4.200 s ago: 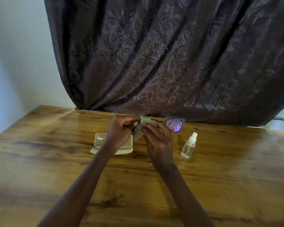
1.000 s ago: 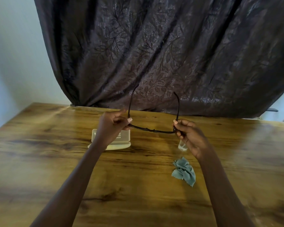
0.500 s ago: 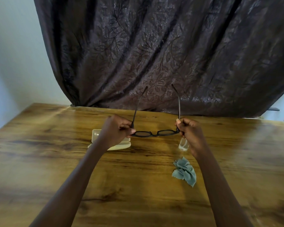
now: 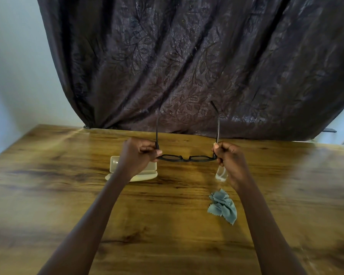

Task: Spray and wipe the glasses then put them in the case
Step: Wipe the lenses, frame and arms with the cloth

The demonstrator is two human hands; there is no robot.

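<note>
The cloth [image 4: 222, 206] has left the hands and lies crumpled, grey-green and zigzag-edged, on the wood-grain counter [image 4: 48, 175], right of the case [image 4: 147, 172] and nearer the person. The glasses [image 4: 186, 158] are now held above the counter, just right of the case. The thin black frame sits level, both arms swung open and pointing away. The left hand [image 4: 136, 155] pinches one hinge, the right hand [image 4: 229, 157] the other. The case, of pale glossy plastic, lies open. A clear bottle [image 4: 220, 174] stands further right, half hidden.
</note>
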